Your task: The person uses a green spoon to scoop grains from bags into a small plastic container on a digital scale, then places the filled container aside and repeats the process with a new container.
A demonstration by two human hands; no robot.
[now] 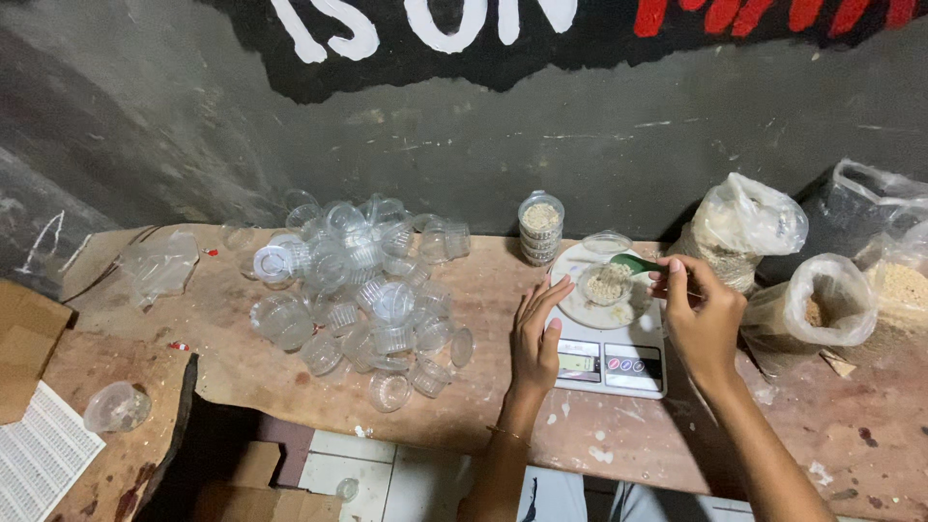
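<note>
A worn wooden table (290, 377) stands against a grey painted wall (193, 126). On a white kitchen scale (611, 356) sits a small clear plastic cup (606, 283) of pale grains. The right hand (701, 319) pinches a green spoon (638, 263) over it; the left hand (537, 338) rests flat, fingers apart, beside the scale. Empty cups (362, 290) lie left.

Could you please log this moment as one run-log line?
left hand: flat beside scale | right hand: holds green scoop over small cup of grain | empty cups: piled left
</note>
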